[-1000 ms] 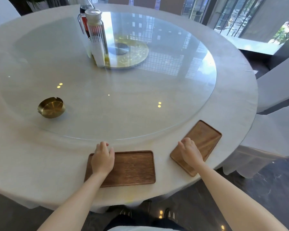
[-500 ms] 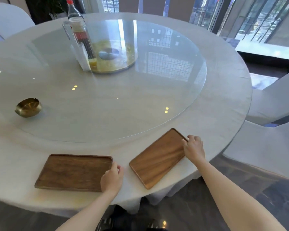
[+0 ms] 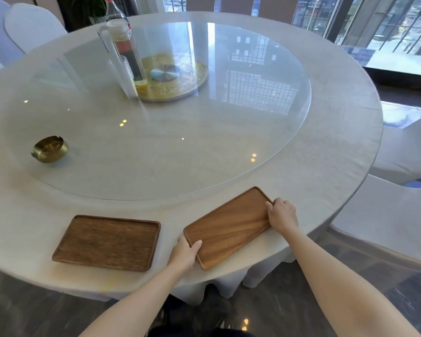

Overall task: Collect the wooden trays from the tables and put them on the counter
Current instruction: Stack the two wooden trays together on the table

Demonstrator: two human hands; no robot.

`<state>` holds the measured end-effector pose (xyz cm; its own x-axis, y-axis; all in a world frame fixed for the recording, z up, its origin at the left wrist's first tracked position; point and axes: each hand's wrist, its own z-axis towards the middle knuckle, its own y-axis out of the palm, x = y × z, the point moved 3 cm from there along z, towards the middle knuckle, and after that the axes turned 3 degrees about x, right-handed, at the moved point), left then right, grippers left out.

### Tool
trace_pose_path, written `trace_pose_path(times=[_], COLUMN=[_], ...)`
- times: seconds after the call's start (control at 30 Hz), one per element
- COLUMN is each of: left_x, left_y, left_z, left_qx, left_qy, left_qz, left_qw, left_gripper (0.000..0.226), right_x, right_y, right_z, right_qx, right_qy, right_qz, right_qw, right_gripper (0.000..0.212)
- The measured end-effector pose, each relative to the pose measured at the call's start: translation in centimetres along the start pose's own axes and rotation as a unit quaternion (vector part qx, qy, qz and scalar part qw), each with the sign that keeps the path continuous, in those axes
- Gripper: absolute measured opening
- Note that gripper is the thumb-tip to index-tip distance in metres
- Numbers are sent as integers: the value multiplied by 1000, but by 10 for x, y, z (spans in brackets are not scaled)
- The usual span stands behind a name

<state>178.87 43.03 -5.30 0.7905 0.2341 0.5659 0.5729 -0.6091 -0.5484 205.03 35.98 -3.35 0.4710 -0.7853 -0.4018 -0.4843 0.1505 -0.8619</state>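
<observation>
Left hand (image 3: 184,254) left darker tray (image 3: 107,242), now grips lighter tray (image 3: 229,227)

Two flat rectangular wooden trays lie on my table's near edge. The darker tray (image 3: 107,242) sits left, squared up. The lighter tray (image 3: 229,227) lies right of it, angled, corner overhanging.
</observation>
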Motion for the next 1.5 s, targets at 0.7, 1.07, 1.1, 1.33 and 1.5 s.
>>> trace_pose_path(times=[0.7, 1.07, 1.1, 1.33, 1.5], left_x=[-43, -126, -132, -158, -165], left_y=[-203, -283, -284, -282, -277], left_z=[60, 95, 97, 106, 106], left_qx=[223, 197, 189, 135, 130], left_qy=[143, 157, 160, 174, 176], left_qz=[15, 185, 202, 253, 271], left_qw=[964, 950, 948, 942, 938], left_gripper=[24, 26, 26, 21, 26], right_x=[-153, -213, -213, -202, -198], right_y=[40, 128, 133, 163, 168], right_z=[-45, -104, -109, -134, -142], right_qx=[21, -48, -51, -84, -69], right_qy=[-65, -92, -91, -72, -66], right_qz=[132, 30, 22, -34, -39], right_qw=[989, 994, 994, 993, 995], right_gripper=[42, 44, 44, 40, 41])
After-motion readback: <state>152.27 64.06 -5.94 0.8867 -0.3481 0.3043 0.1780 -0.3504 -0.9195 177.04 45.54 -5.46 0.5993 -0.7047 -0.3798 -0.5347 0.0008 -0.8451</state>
